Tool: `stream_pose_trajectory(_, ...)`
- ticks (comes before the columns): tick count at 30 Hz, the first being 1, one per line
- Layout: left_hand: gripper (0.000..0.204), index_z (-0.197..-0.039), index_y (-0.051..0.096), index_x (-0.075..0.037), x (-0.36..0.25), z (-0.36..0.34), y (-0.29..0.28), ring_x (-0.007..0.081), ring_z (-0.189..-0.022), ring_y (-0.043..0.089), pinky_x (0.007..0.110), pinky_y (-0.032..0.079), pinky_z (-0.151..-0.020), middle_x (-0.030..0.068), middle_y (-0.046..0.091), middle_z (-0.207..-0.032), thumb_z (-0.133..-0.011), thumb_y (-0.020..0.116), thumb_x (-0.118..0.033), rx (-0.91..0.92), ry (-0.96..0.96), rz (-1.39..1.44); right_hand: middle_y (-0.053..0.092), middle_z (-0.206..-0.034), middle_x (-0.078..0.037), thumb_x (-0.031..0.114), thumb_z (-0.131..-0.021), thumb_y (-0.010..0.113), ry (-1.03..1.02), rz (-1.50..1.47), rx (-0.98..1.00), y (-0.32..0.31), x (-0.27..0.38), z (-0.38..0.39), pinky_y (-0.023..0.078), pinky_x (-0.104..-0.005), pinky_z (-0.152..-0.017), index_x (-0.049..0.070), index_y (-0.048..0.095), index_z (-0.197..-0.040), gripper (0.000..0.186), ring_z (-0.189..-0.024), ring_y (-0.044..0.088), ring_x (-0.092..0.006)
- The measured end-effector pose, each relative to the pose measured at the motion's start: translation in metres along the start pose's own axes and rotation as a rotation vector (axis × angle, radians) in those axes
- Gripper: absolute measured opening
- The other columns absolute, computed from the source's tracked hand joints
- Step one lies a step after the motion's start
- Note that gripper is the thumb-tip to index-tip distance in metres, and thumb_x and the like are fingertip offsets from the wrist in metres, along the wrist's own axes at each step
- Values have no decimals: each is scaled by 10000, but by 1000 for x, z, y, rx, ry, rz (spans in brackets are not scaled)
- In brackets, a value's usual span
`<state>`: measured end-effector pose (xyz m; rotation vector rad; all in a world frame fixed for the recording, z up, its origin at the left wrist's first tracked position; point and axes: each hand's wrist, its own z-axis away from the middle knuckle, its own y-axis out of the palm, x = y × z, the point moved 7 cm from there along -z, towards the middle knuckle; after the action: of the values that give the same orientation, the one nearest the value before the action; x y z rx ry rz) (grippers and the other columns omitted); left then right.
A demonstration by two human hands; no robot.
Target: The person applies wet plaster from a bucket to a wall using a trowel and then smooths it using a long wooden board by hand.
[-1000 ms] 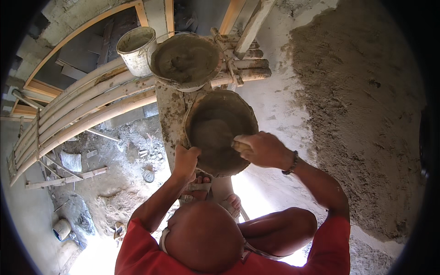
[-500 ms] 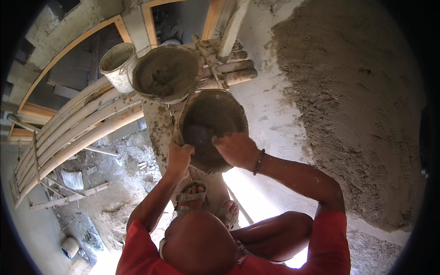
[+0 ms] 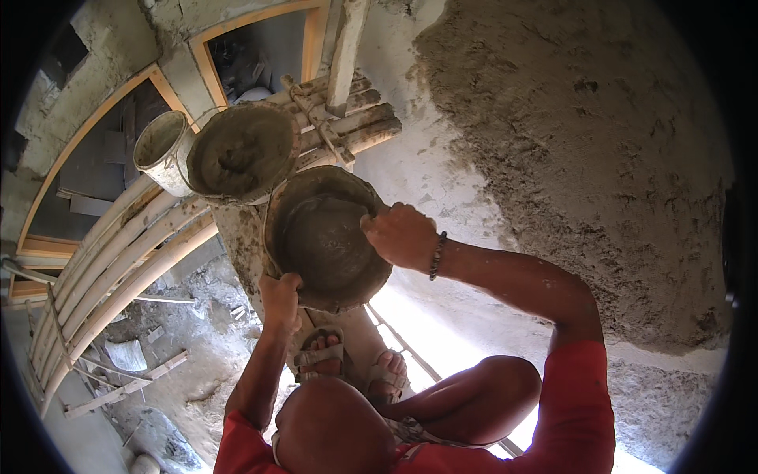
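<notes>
In front of me a round, mortar-smeared tub (image 3: 278, 207) stands on a dirty plank, with wet grey mortar (image 3: 328, 245) inside. My left hand (image 3: 280, 299) grips the tub's near left rim, thumb on top. At the tub's right rim, my right hand (image 3: 403, 235) is closed in a fist, a beaded bracelet at its wrist. Whatever that fist holds is hidden by the fingers. Just beyond the tub sits a bucket (image 3: 290, 141) full of thick mortar (image 3: 237, 154), its wire handle lying to the left.
A pale, dirty bucket (image 3: 175, 175) stands at the far left, beside long bamboo poles (image 3: 130, 276) lashed together. An upright timber (image 3: 347, 59) rises at the poles' end. On the right is a wall partly coated with rough mortar (image 3: 553, 134). My sandalled feet (image 3: 320, 353) rest on the plank (image 3: 237, 237), above rubble-strewn ground.
My right hand has moved from over the tub's middle to its right rim. The left hand stays on the rim. The whole view has shifted a little, and the mortar surface shows more fully.
</notes>
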<state>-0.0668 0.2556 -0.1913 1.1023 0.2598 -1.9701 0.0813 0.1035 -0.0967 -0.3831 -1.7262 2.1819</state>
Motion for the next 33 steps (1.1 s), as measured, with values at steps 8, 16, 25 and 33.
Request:
stream_pose_trajectory(8, 123, -623, 532, -38, 1, 6, 0, 63, -456, 387, 277, 276, -414, -35, 469, -600, -691, 522, 64, -25, 93, 13, 689, -839, -223, 171, -819, 584, 24, -370, 494, 37, 30, 1, 558, -419, -754, 1, 652, -1036, 284, -826, 692, -350)
stream_pose_trajectory(16, 61, -677, 595, -1, -3, 9, -7, 80, -459, 424, 286, 310, -426, 0, 508, -586, -713, 547, 2, 27, 36, -151, 703, -833, -148, 237, -843, 630, 88, -386, 85, -29, -7, 10, 561, -401, -741, 92, 593, -1219, 404, -781, 700, -277)
stream_pose_trajectory(25, 87, -739, 604, 38, 6, 3, -1, 92, -505, 466, 290, 343, -465, 26, 542, -643, -714, 522, 24, 66, 108, -146, 664, -757, -199, 103, -794, 565, 8, -85, 266, 19, 22, 5, 565, -426, -630, 35, 665, -881, 150, -733, 695, -317)
stream_pose_trajectory(33, 271, -962, 617, 76, 1, 7, 1, 136, -620, 556, 282, 454, -558, 64, 607, -784, -719, 500, 61, 75, 91, -79, 673, -909, -249, 270, -814, 615, 92, -556, 337, 15, 25, 9, 551, -431, -791, 85, 660, -1085, 332, -861, 675, -341)
